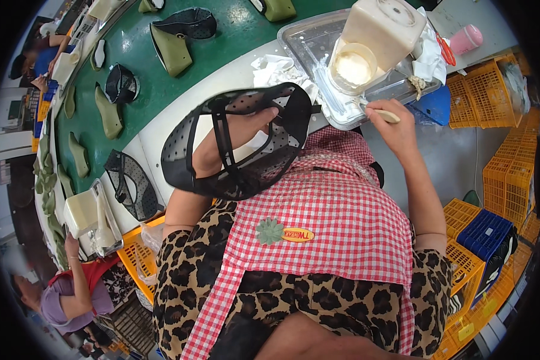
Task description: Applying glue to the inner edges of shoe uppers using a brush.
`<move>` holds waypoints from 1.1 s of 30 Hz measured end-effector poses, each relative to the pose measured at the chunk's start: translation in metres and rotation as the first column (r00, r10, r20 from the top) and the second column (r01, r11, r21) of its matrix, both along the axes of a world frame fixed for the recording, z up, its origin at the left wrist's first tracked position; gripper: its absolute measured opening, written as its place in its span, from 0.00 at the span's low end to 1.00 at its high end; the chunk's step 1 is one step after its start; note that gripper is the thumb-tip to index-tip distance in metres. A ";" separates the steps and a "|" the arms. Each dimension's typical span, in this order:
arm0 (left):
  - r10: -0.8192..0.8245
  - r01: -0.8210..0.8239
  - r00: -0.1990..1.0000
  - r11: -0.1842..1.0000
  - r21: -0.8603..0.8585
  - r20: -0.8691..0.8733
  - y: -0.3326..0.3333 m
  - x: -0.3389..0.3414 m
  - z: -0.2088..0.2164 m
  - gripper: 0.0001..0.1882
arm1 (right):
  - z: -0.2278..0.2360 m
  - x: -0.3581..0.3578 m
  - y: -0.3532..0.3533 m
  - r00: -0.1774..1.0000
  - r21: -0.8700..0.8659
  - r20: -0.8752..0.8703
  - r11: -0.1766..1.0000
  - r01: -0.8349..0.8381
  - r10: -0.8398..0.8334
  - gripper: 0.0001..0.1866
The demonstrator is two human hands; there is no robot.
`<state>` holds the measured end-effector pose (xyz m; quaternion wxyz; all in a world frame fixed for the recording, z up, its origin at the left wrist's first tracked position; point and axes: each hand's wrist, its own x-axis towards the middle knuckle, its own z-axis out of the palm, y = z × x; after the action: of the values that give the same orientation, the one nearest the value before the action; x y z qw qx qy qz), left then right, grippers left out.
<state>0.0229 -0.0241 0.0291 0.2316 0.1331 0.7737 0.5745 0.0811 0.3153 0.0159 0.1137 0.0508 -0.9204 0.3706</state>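
Observation:
My left hand (243, 135) is inside a black shoe upper (297, 114) of dotted mesh with straps. The thumb presses on its inner side near the toe or heel end; I cannot tell which. My right hand (399, 129) grips the pale wooden handle of a brush (388, 116). The brush's tip points toward the white-smeared corner of a clear plastic tray (342, 120). In that tray stands a cut-open whitish jug (378, 33), with white paste (352, 67) in its opening.
Crumpled white cloth (279, 72) lies left of the tray. Red scissors (445, 49) and a pink cup (465, 39) are at the right. Green shoe lasts (108, 114) and other uppers (132, 183) cover the green belt. Yellow crates (483, 93) stand right; a co-worker (75, 297) is at lower left.

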 end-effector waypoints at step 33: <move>-0.211 0.210 0.947 0.977 0.028 0.242 0.016 -0.025 0.008 0.22 | 0.018 -0.009 -0.057 0.960 -0.245 -0.228 0.945 -0.217 0.161 0.09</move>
<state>-0.0025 -0.0082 0.0371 0.3844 0.1437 0.7204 0.5590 0.0720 0.2580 0.0336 0.1773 0.1614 -0.8360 0.4936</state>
